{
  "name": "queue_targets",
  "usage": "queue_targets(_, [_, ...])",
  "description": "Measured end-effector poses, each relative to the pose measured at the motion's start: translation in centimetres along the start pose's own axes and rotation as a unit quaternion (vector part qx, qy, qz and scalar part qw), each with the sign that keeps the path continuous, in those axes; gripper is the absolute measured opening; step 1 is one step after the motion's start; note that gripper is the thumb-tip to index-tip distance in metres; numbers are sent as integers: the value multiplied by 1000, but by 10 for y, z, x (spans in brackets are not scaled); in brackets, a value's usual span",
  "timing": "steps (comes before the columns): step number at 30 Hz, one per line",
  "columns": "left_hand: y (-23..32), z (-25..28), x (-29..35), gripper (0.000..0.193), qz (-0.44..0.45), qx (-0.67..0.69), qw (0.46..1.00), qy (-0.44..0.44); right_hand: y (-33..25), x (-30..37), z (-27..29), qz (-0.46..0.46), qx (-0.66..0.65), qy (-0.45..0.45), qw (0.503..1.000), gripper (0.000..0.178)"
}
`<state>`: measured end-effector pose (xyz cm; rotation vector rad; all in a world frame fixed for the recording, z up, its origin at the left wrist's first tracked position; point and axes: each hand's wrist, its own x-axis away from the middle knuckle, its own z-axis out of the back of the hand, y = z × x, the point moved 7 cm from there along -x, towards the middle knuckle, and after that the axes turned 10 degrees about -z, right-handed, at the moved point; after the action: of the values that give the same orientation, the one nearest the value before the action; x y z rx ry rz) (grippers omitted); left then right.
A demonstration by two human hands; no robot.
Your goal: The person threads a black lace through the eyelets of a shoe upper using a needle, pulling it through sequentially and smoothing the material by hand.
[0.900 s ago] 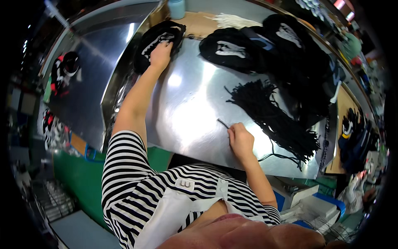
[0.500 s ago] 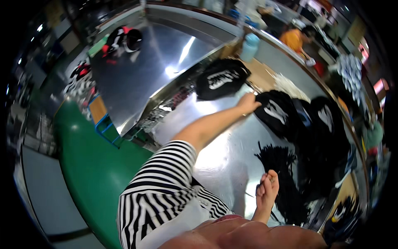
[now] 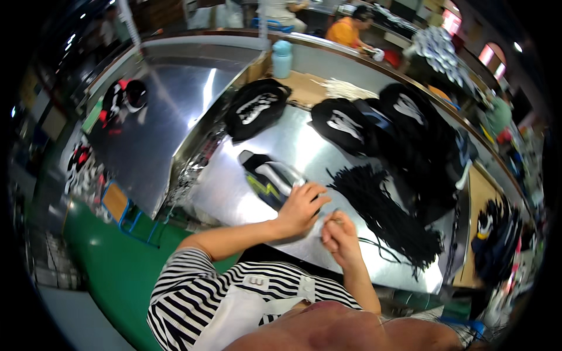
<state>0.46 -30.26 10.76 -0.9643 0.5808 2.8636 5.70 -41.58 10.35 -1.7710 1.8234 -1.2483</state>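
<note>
My left hand (image 3: 303,209) is closed over the near end of a shoe upper (image 3: 264,180), dark with grey and yellow-green markings, which lies on the metal table (image 3: 219,202). Close beside it, my right hand (image 3: 341,237) has its fingers curled in a pinch; what they hold, if anything, is too small to make out. Just right of both hands spreads a bundle of black shoelaces (image 3: 380,213). Beyond it are piled stacks of black shoe uppers (image 3: 342,126) with white markings, and another black stack (image 3: 257,108) sits at the far left of the table.
A light-blue bottle (image 3: 281,59) stands at the back by a bundle of white laces (image 3: 348,89). To the left is a second metal table (image 3: 170,111) bearing a few red, black and white pieces. A blue-framed stool (image 3: 117,202) stands on the green floor. A person in orange (image 3: 345,32) sits behind the partition.
My left hand has come back from the black stack toward my body and now holds the shoe upper. My right hand has come next to it. The view has turned to the right.
</note>
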Motion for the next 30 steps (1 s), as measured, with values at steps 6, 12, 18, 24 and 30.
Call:
queue_targets(6, [-10, 23, 18, 31, 88, 71, 991, 73, 9, 20, -26, -69, -46, -131, 988, 7])
queue_targets(12, [-72, 79, 56, 20, 95, -165, 972, -138, 37, -87, 16, 61, 70, 88, 992, 12])
queue_targets(18, [-141, 31, 84, 63, 340, 191, 840, -377, 48, -120, 15, 91, 101, 140, 981, 11])
queue_targets(24, [-101, -27, 48, 58, 449, 664, 560, -210, 41, -117, 33, 137, 33, 178, 974, 12])
queue_targets(30, [-95, -19, 43, 36, 424, 626, 653, 38, -3, -70, 5, 213, 38, 153, 964, 9])
